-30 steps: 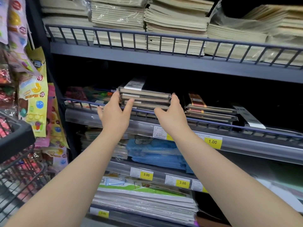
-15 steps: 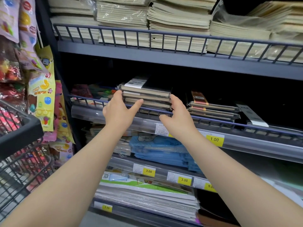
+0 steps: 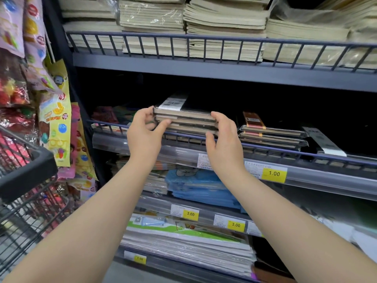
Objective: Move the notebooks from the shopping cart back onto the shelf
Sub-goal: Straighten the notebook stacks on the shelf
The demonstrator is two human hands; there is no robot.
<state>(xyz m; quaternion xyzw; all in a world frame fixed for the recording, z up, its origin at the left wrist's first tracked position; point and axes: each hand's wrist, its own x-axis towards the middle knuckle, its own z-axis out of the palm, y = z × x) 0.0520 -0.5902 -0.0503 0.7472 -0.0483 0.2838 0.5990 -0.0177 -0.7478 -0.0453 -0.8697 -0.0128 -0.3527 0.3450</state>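
Hands point(image 3: 145, 137) point(image 3: 224, 139) around notebook stack point(image 3: 184, 119) on shelf point(image 3: 265, 149)

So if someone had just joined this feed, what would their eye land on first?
Dead centre, the left hand and right hand grip the two ends of a small stack of dark notebooks at the front of the middle shelf. Next come the yellow 1.00 price tag just to their right, and the cream notebook stacks filling the top shelf. The shopping cart edges in at far left.
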